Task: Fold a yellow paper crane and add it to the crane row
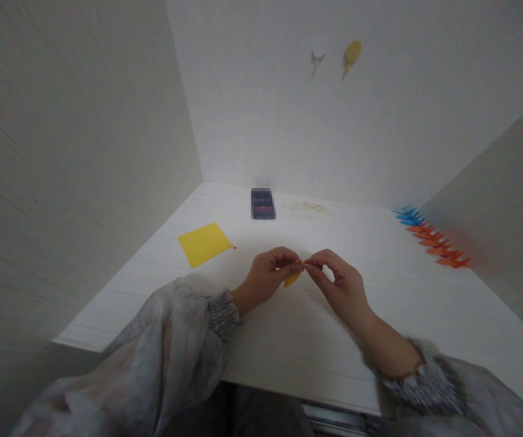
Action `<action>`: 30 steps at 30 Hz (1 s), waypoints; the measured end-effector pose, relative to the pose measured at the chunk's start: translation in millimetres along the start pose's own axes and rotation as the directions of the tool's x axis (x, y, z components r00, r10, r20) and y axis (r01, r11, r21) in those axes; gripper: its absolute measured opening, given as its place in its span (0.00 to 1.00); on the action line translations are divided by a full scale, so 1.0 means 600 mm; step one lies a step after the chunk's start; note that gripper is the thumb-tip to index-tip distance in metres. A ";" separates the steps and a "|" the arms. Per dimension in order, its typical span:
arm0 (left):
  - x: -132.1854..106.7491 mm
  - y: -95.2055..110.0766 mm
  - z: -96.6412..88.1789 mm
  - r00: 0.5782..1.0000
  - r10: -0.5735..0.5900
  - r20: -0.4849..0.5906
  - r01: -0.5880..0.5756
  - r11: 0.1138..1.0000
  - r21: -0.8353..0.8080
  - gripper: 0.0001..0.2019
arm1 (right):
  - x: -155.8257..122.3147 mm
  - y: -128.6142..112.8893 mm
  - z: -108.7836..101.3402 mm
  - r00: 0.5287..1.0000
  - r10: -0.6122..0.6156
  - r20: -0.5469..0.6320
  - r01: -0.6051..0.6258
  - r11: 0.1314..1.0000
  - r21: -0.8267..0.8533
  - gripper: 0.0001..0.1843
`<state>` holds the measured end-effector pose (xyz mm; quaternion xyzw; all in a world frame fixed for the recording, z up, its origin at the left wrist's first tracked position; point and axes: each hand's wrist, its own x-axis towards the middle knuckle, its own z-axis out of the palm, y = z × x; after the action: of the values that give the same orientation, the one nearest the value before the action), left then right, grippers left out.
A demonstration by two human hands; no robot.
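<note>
Between my hands, above the middle of the white table, is a small folded piece of yellow paper (292,280). My left hand (273,273) pinches it between thumb and fingers, which hide part of it. The thumb and forefinger of my right hand (338,276) close on its tip at the right. How the piece is folded is too small to tell. To the left of my left hand lies a yellow sheet of paper (204,244), flat on the table, with a tiny orange scrap (234,247) by its right corner.
Along the right wall stands a row of folded paper figures, several orange (438,246) and several blue (409,215). A dark blurred rectangular object (262,204) lies by the back wall. Two hooks, one yellow (352,52) and one white (318,53), hang on that wall. Walls enclose the white table (316,352).
</note>
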<state>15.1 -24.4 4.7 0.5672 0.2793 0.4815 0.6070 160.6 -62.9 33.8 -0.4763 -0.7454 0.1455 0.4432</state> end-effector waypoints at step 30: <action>-0.004 0.004 -0.001 0.981 -0.079 0.177 0.099 0.989 -0.108 0.10 | -0.008 0.023 -0.003 0.886 -0.464 0.008 0.438 0.831 -0.344 0.14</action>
<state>12.9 -26.4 6.2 0.5574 0.2226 0.4184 0.6817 171.0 -60.3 23.4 -0.3607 -0.8328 -0.1108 0.4050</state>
